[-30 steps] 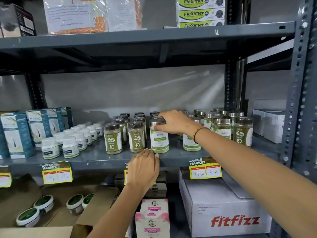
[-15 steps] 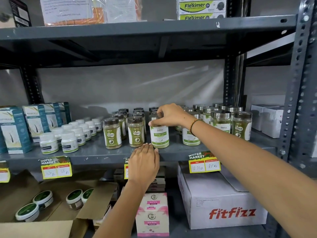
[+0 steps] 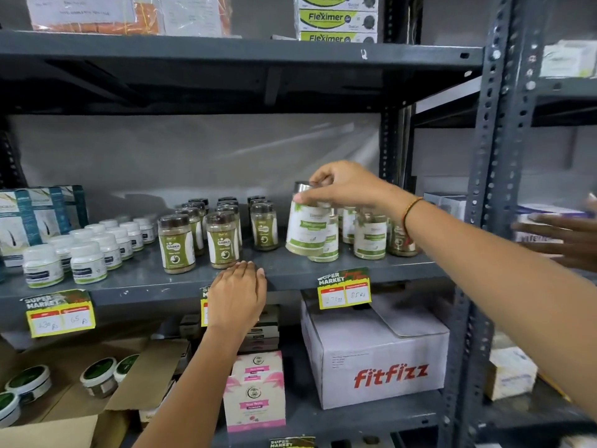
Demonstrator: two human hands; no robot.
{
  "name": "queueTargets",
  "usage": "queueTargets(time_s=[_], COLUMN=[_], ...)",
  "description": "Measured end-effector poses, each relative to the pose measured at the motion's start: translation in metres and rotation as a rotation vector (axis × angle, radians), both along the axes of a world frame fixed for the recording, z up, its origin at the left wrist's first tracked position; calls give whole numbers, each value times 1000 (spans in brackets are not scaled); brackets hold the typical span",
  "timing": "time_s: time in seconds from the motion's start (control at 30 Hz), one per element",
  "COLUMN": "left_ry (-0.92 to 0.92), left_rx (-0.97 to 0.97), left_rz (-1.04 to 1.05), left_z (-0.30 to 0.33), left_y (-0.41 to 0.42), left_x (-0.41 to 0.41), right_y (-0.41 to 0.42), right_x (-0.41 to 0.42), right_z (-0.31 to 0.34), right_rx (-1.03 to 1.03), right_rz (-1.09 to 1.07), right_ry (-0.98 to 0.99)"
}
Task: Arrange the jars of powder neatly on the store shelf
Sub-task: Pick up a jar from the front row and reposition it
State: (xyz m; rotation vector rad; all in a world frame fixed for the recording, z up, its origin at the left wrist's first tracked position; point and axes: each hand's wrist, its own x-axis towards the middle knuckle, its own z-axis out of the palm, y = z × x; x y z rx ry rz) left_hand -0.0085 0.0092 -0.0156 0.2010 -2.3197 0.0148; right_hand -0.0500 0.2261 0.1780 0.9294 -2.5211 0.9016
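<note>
Right hand fingers clamped on the tilted white-label jar above bare shelf; left hand, fingers together, rests flat on its front edge

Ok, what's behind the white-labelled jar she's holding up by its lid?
Behind the lifted jar, held by the right hand, stand more white-labelled jars on the shelf. One right behind it shows only its lower edge; the lifted jar and the hand hide the rest.
</note>
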Motion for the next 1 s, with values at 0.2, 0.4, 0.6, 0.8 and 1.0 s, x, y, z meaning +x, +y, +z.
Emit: queueTargets(time_s=[0.2, 0.4, 0.6, 0.8, 1.0], left_ry=[17, 21, 30, 40, 46], left_rx=[-8, -4, 7, 4, 16], left_rz=[-4, -11, -6, -5, -2], left_z=[-1, -2, -4, -4, -3], left_y=[-1, -2, -2, -1, 0], left_x=[-2, -2, -3, -1, -2], right_y=[69, 129, 161, 170, 160], right_x=[-5, -27, -52, -77, -81], right_z=[5, 7, 0, -11, -15], right_rx=[26, 114, 212, 268, 321], right_rz=[-143, -343, -546, -594, -616], right_ry=[-61, -52, -83, -158, -178])
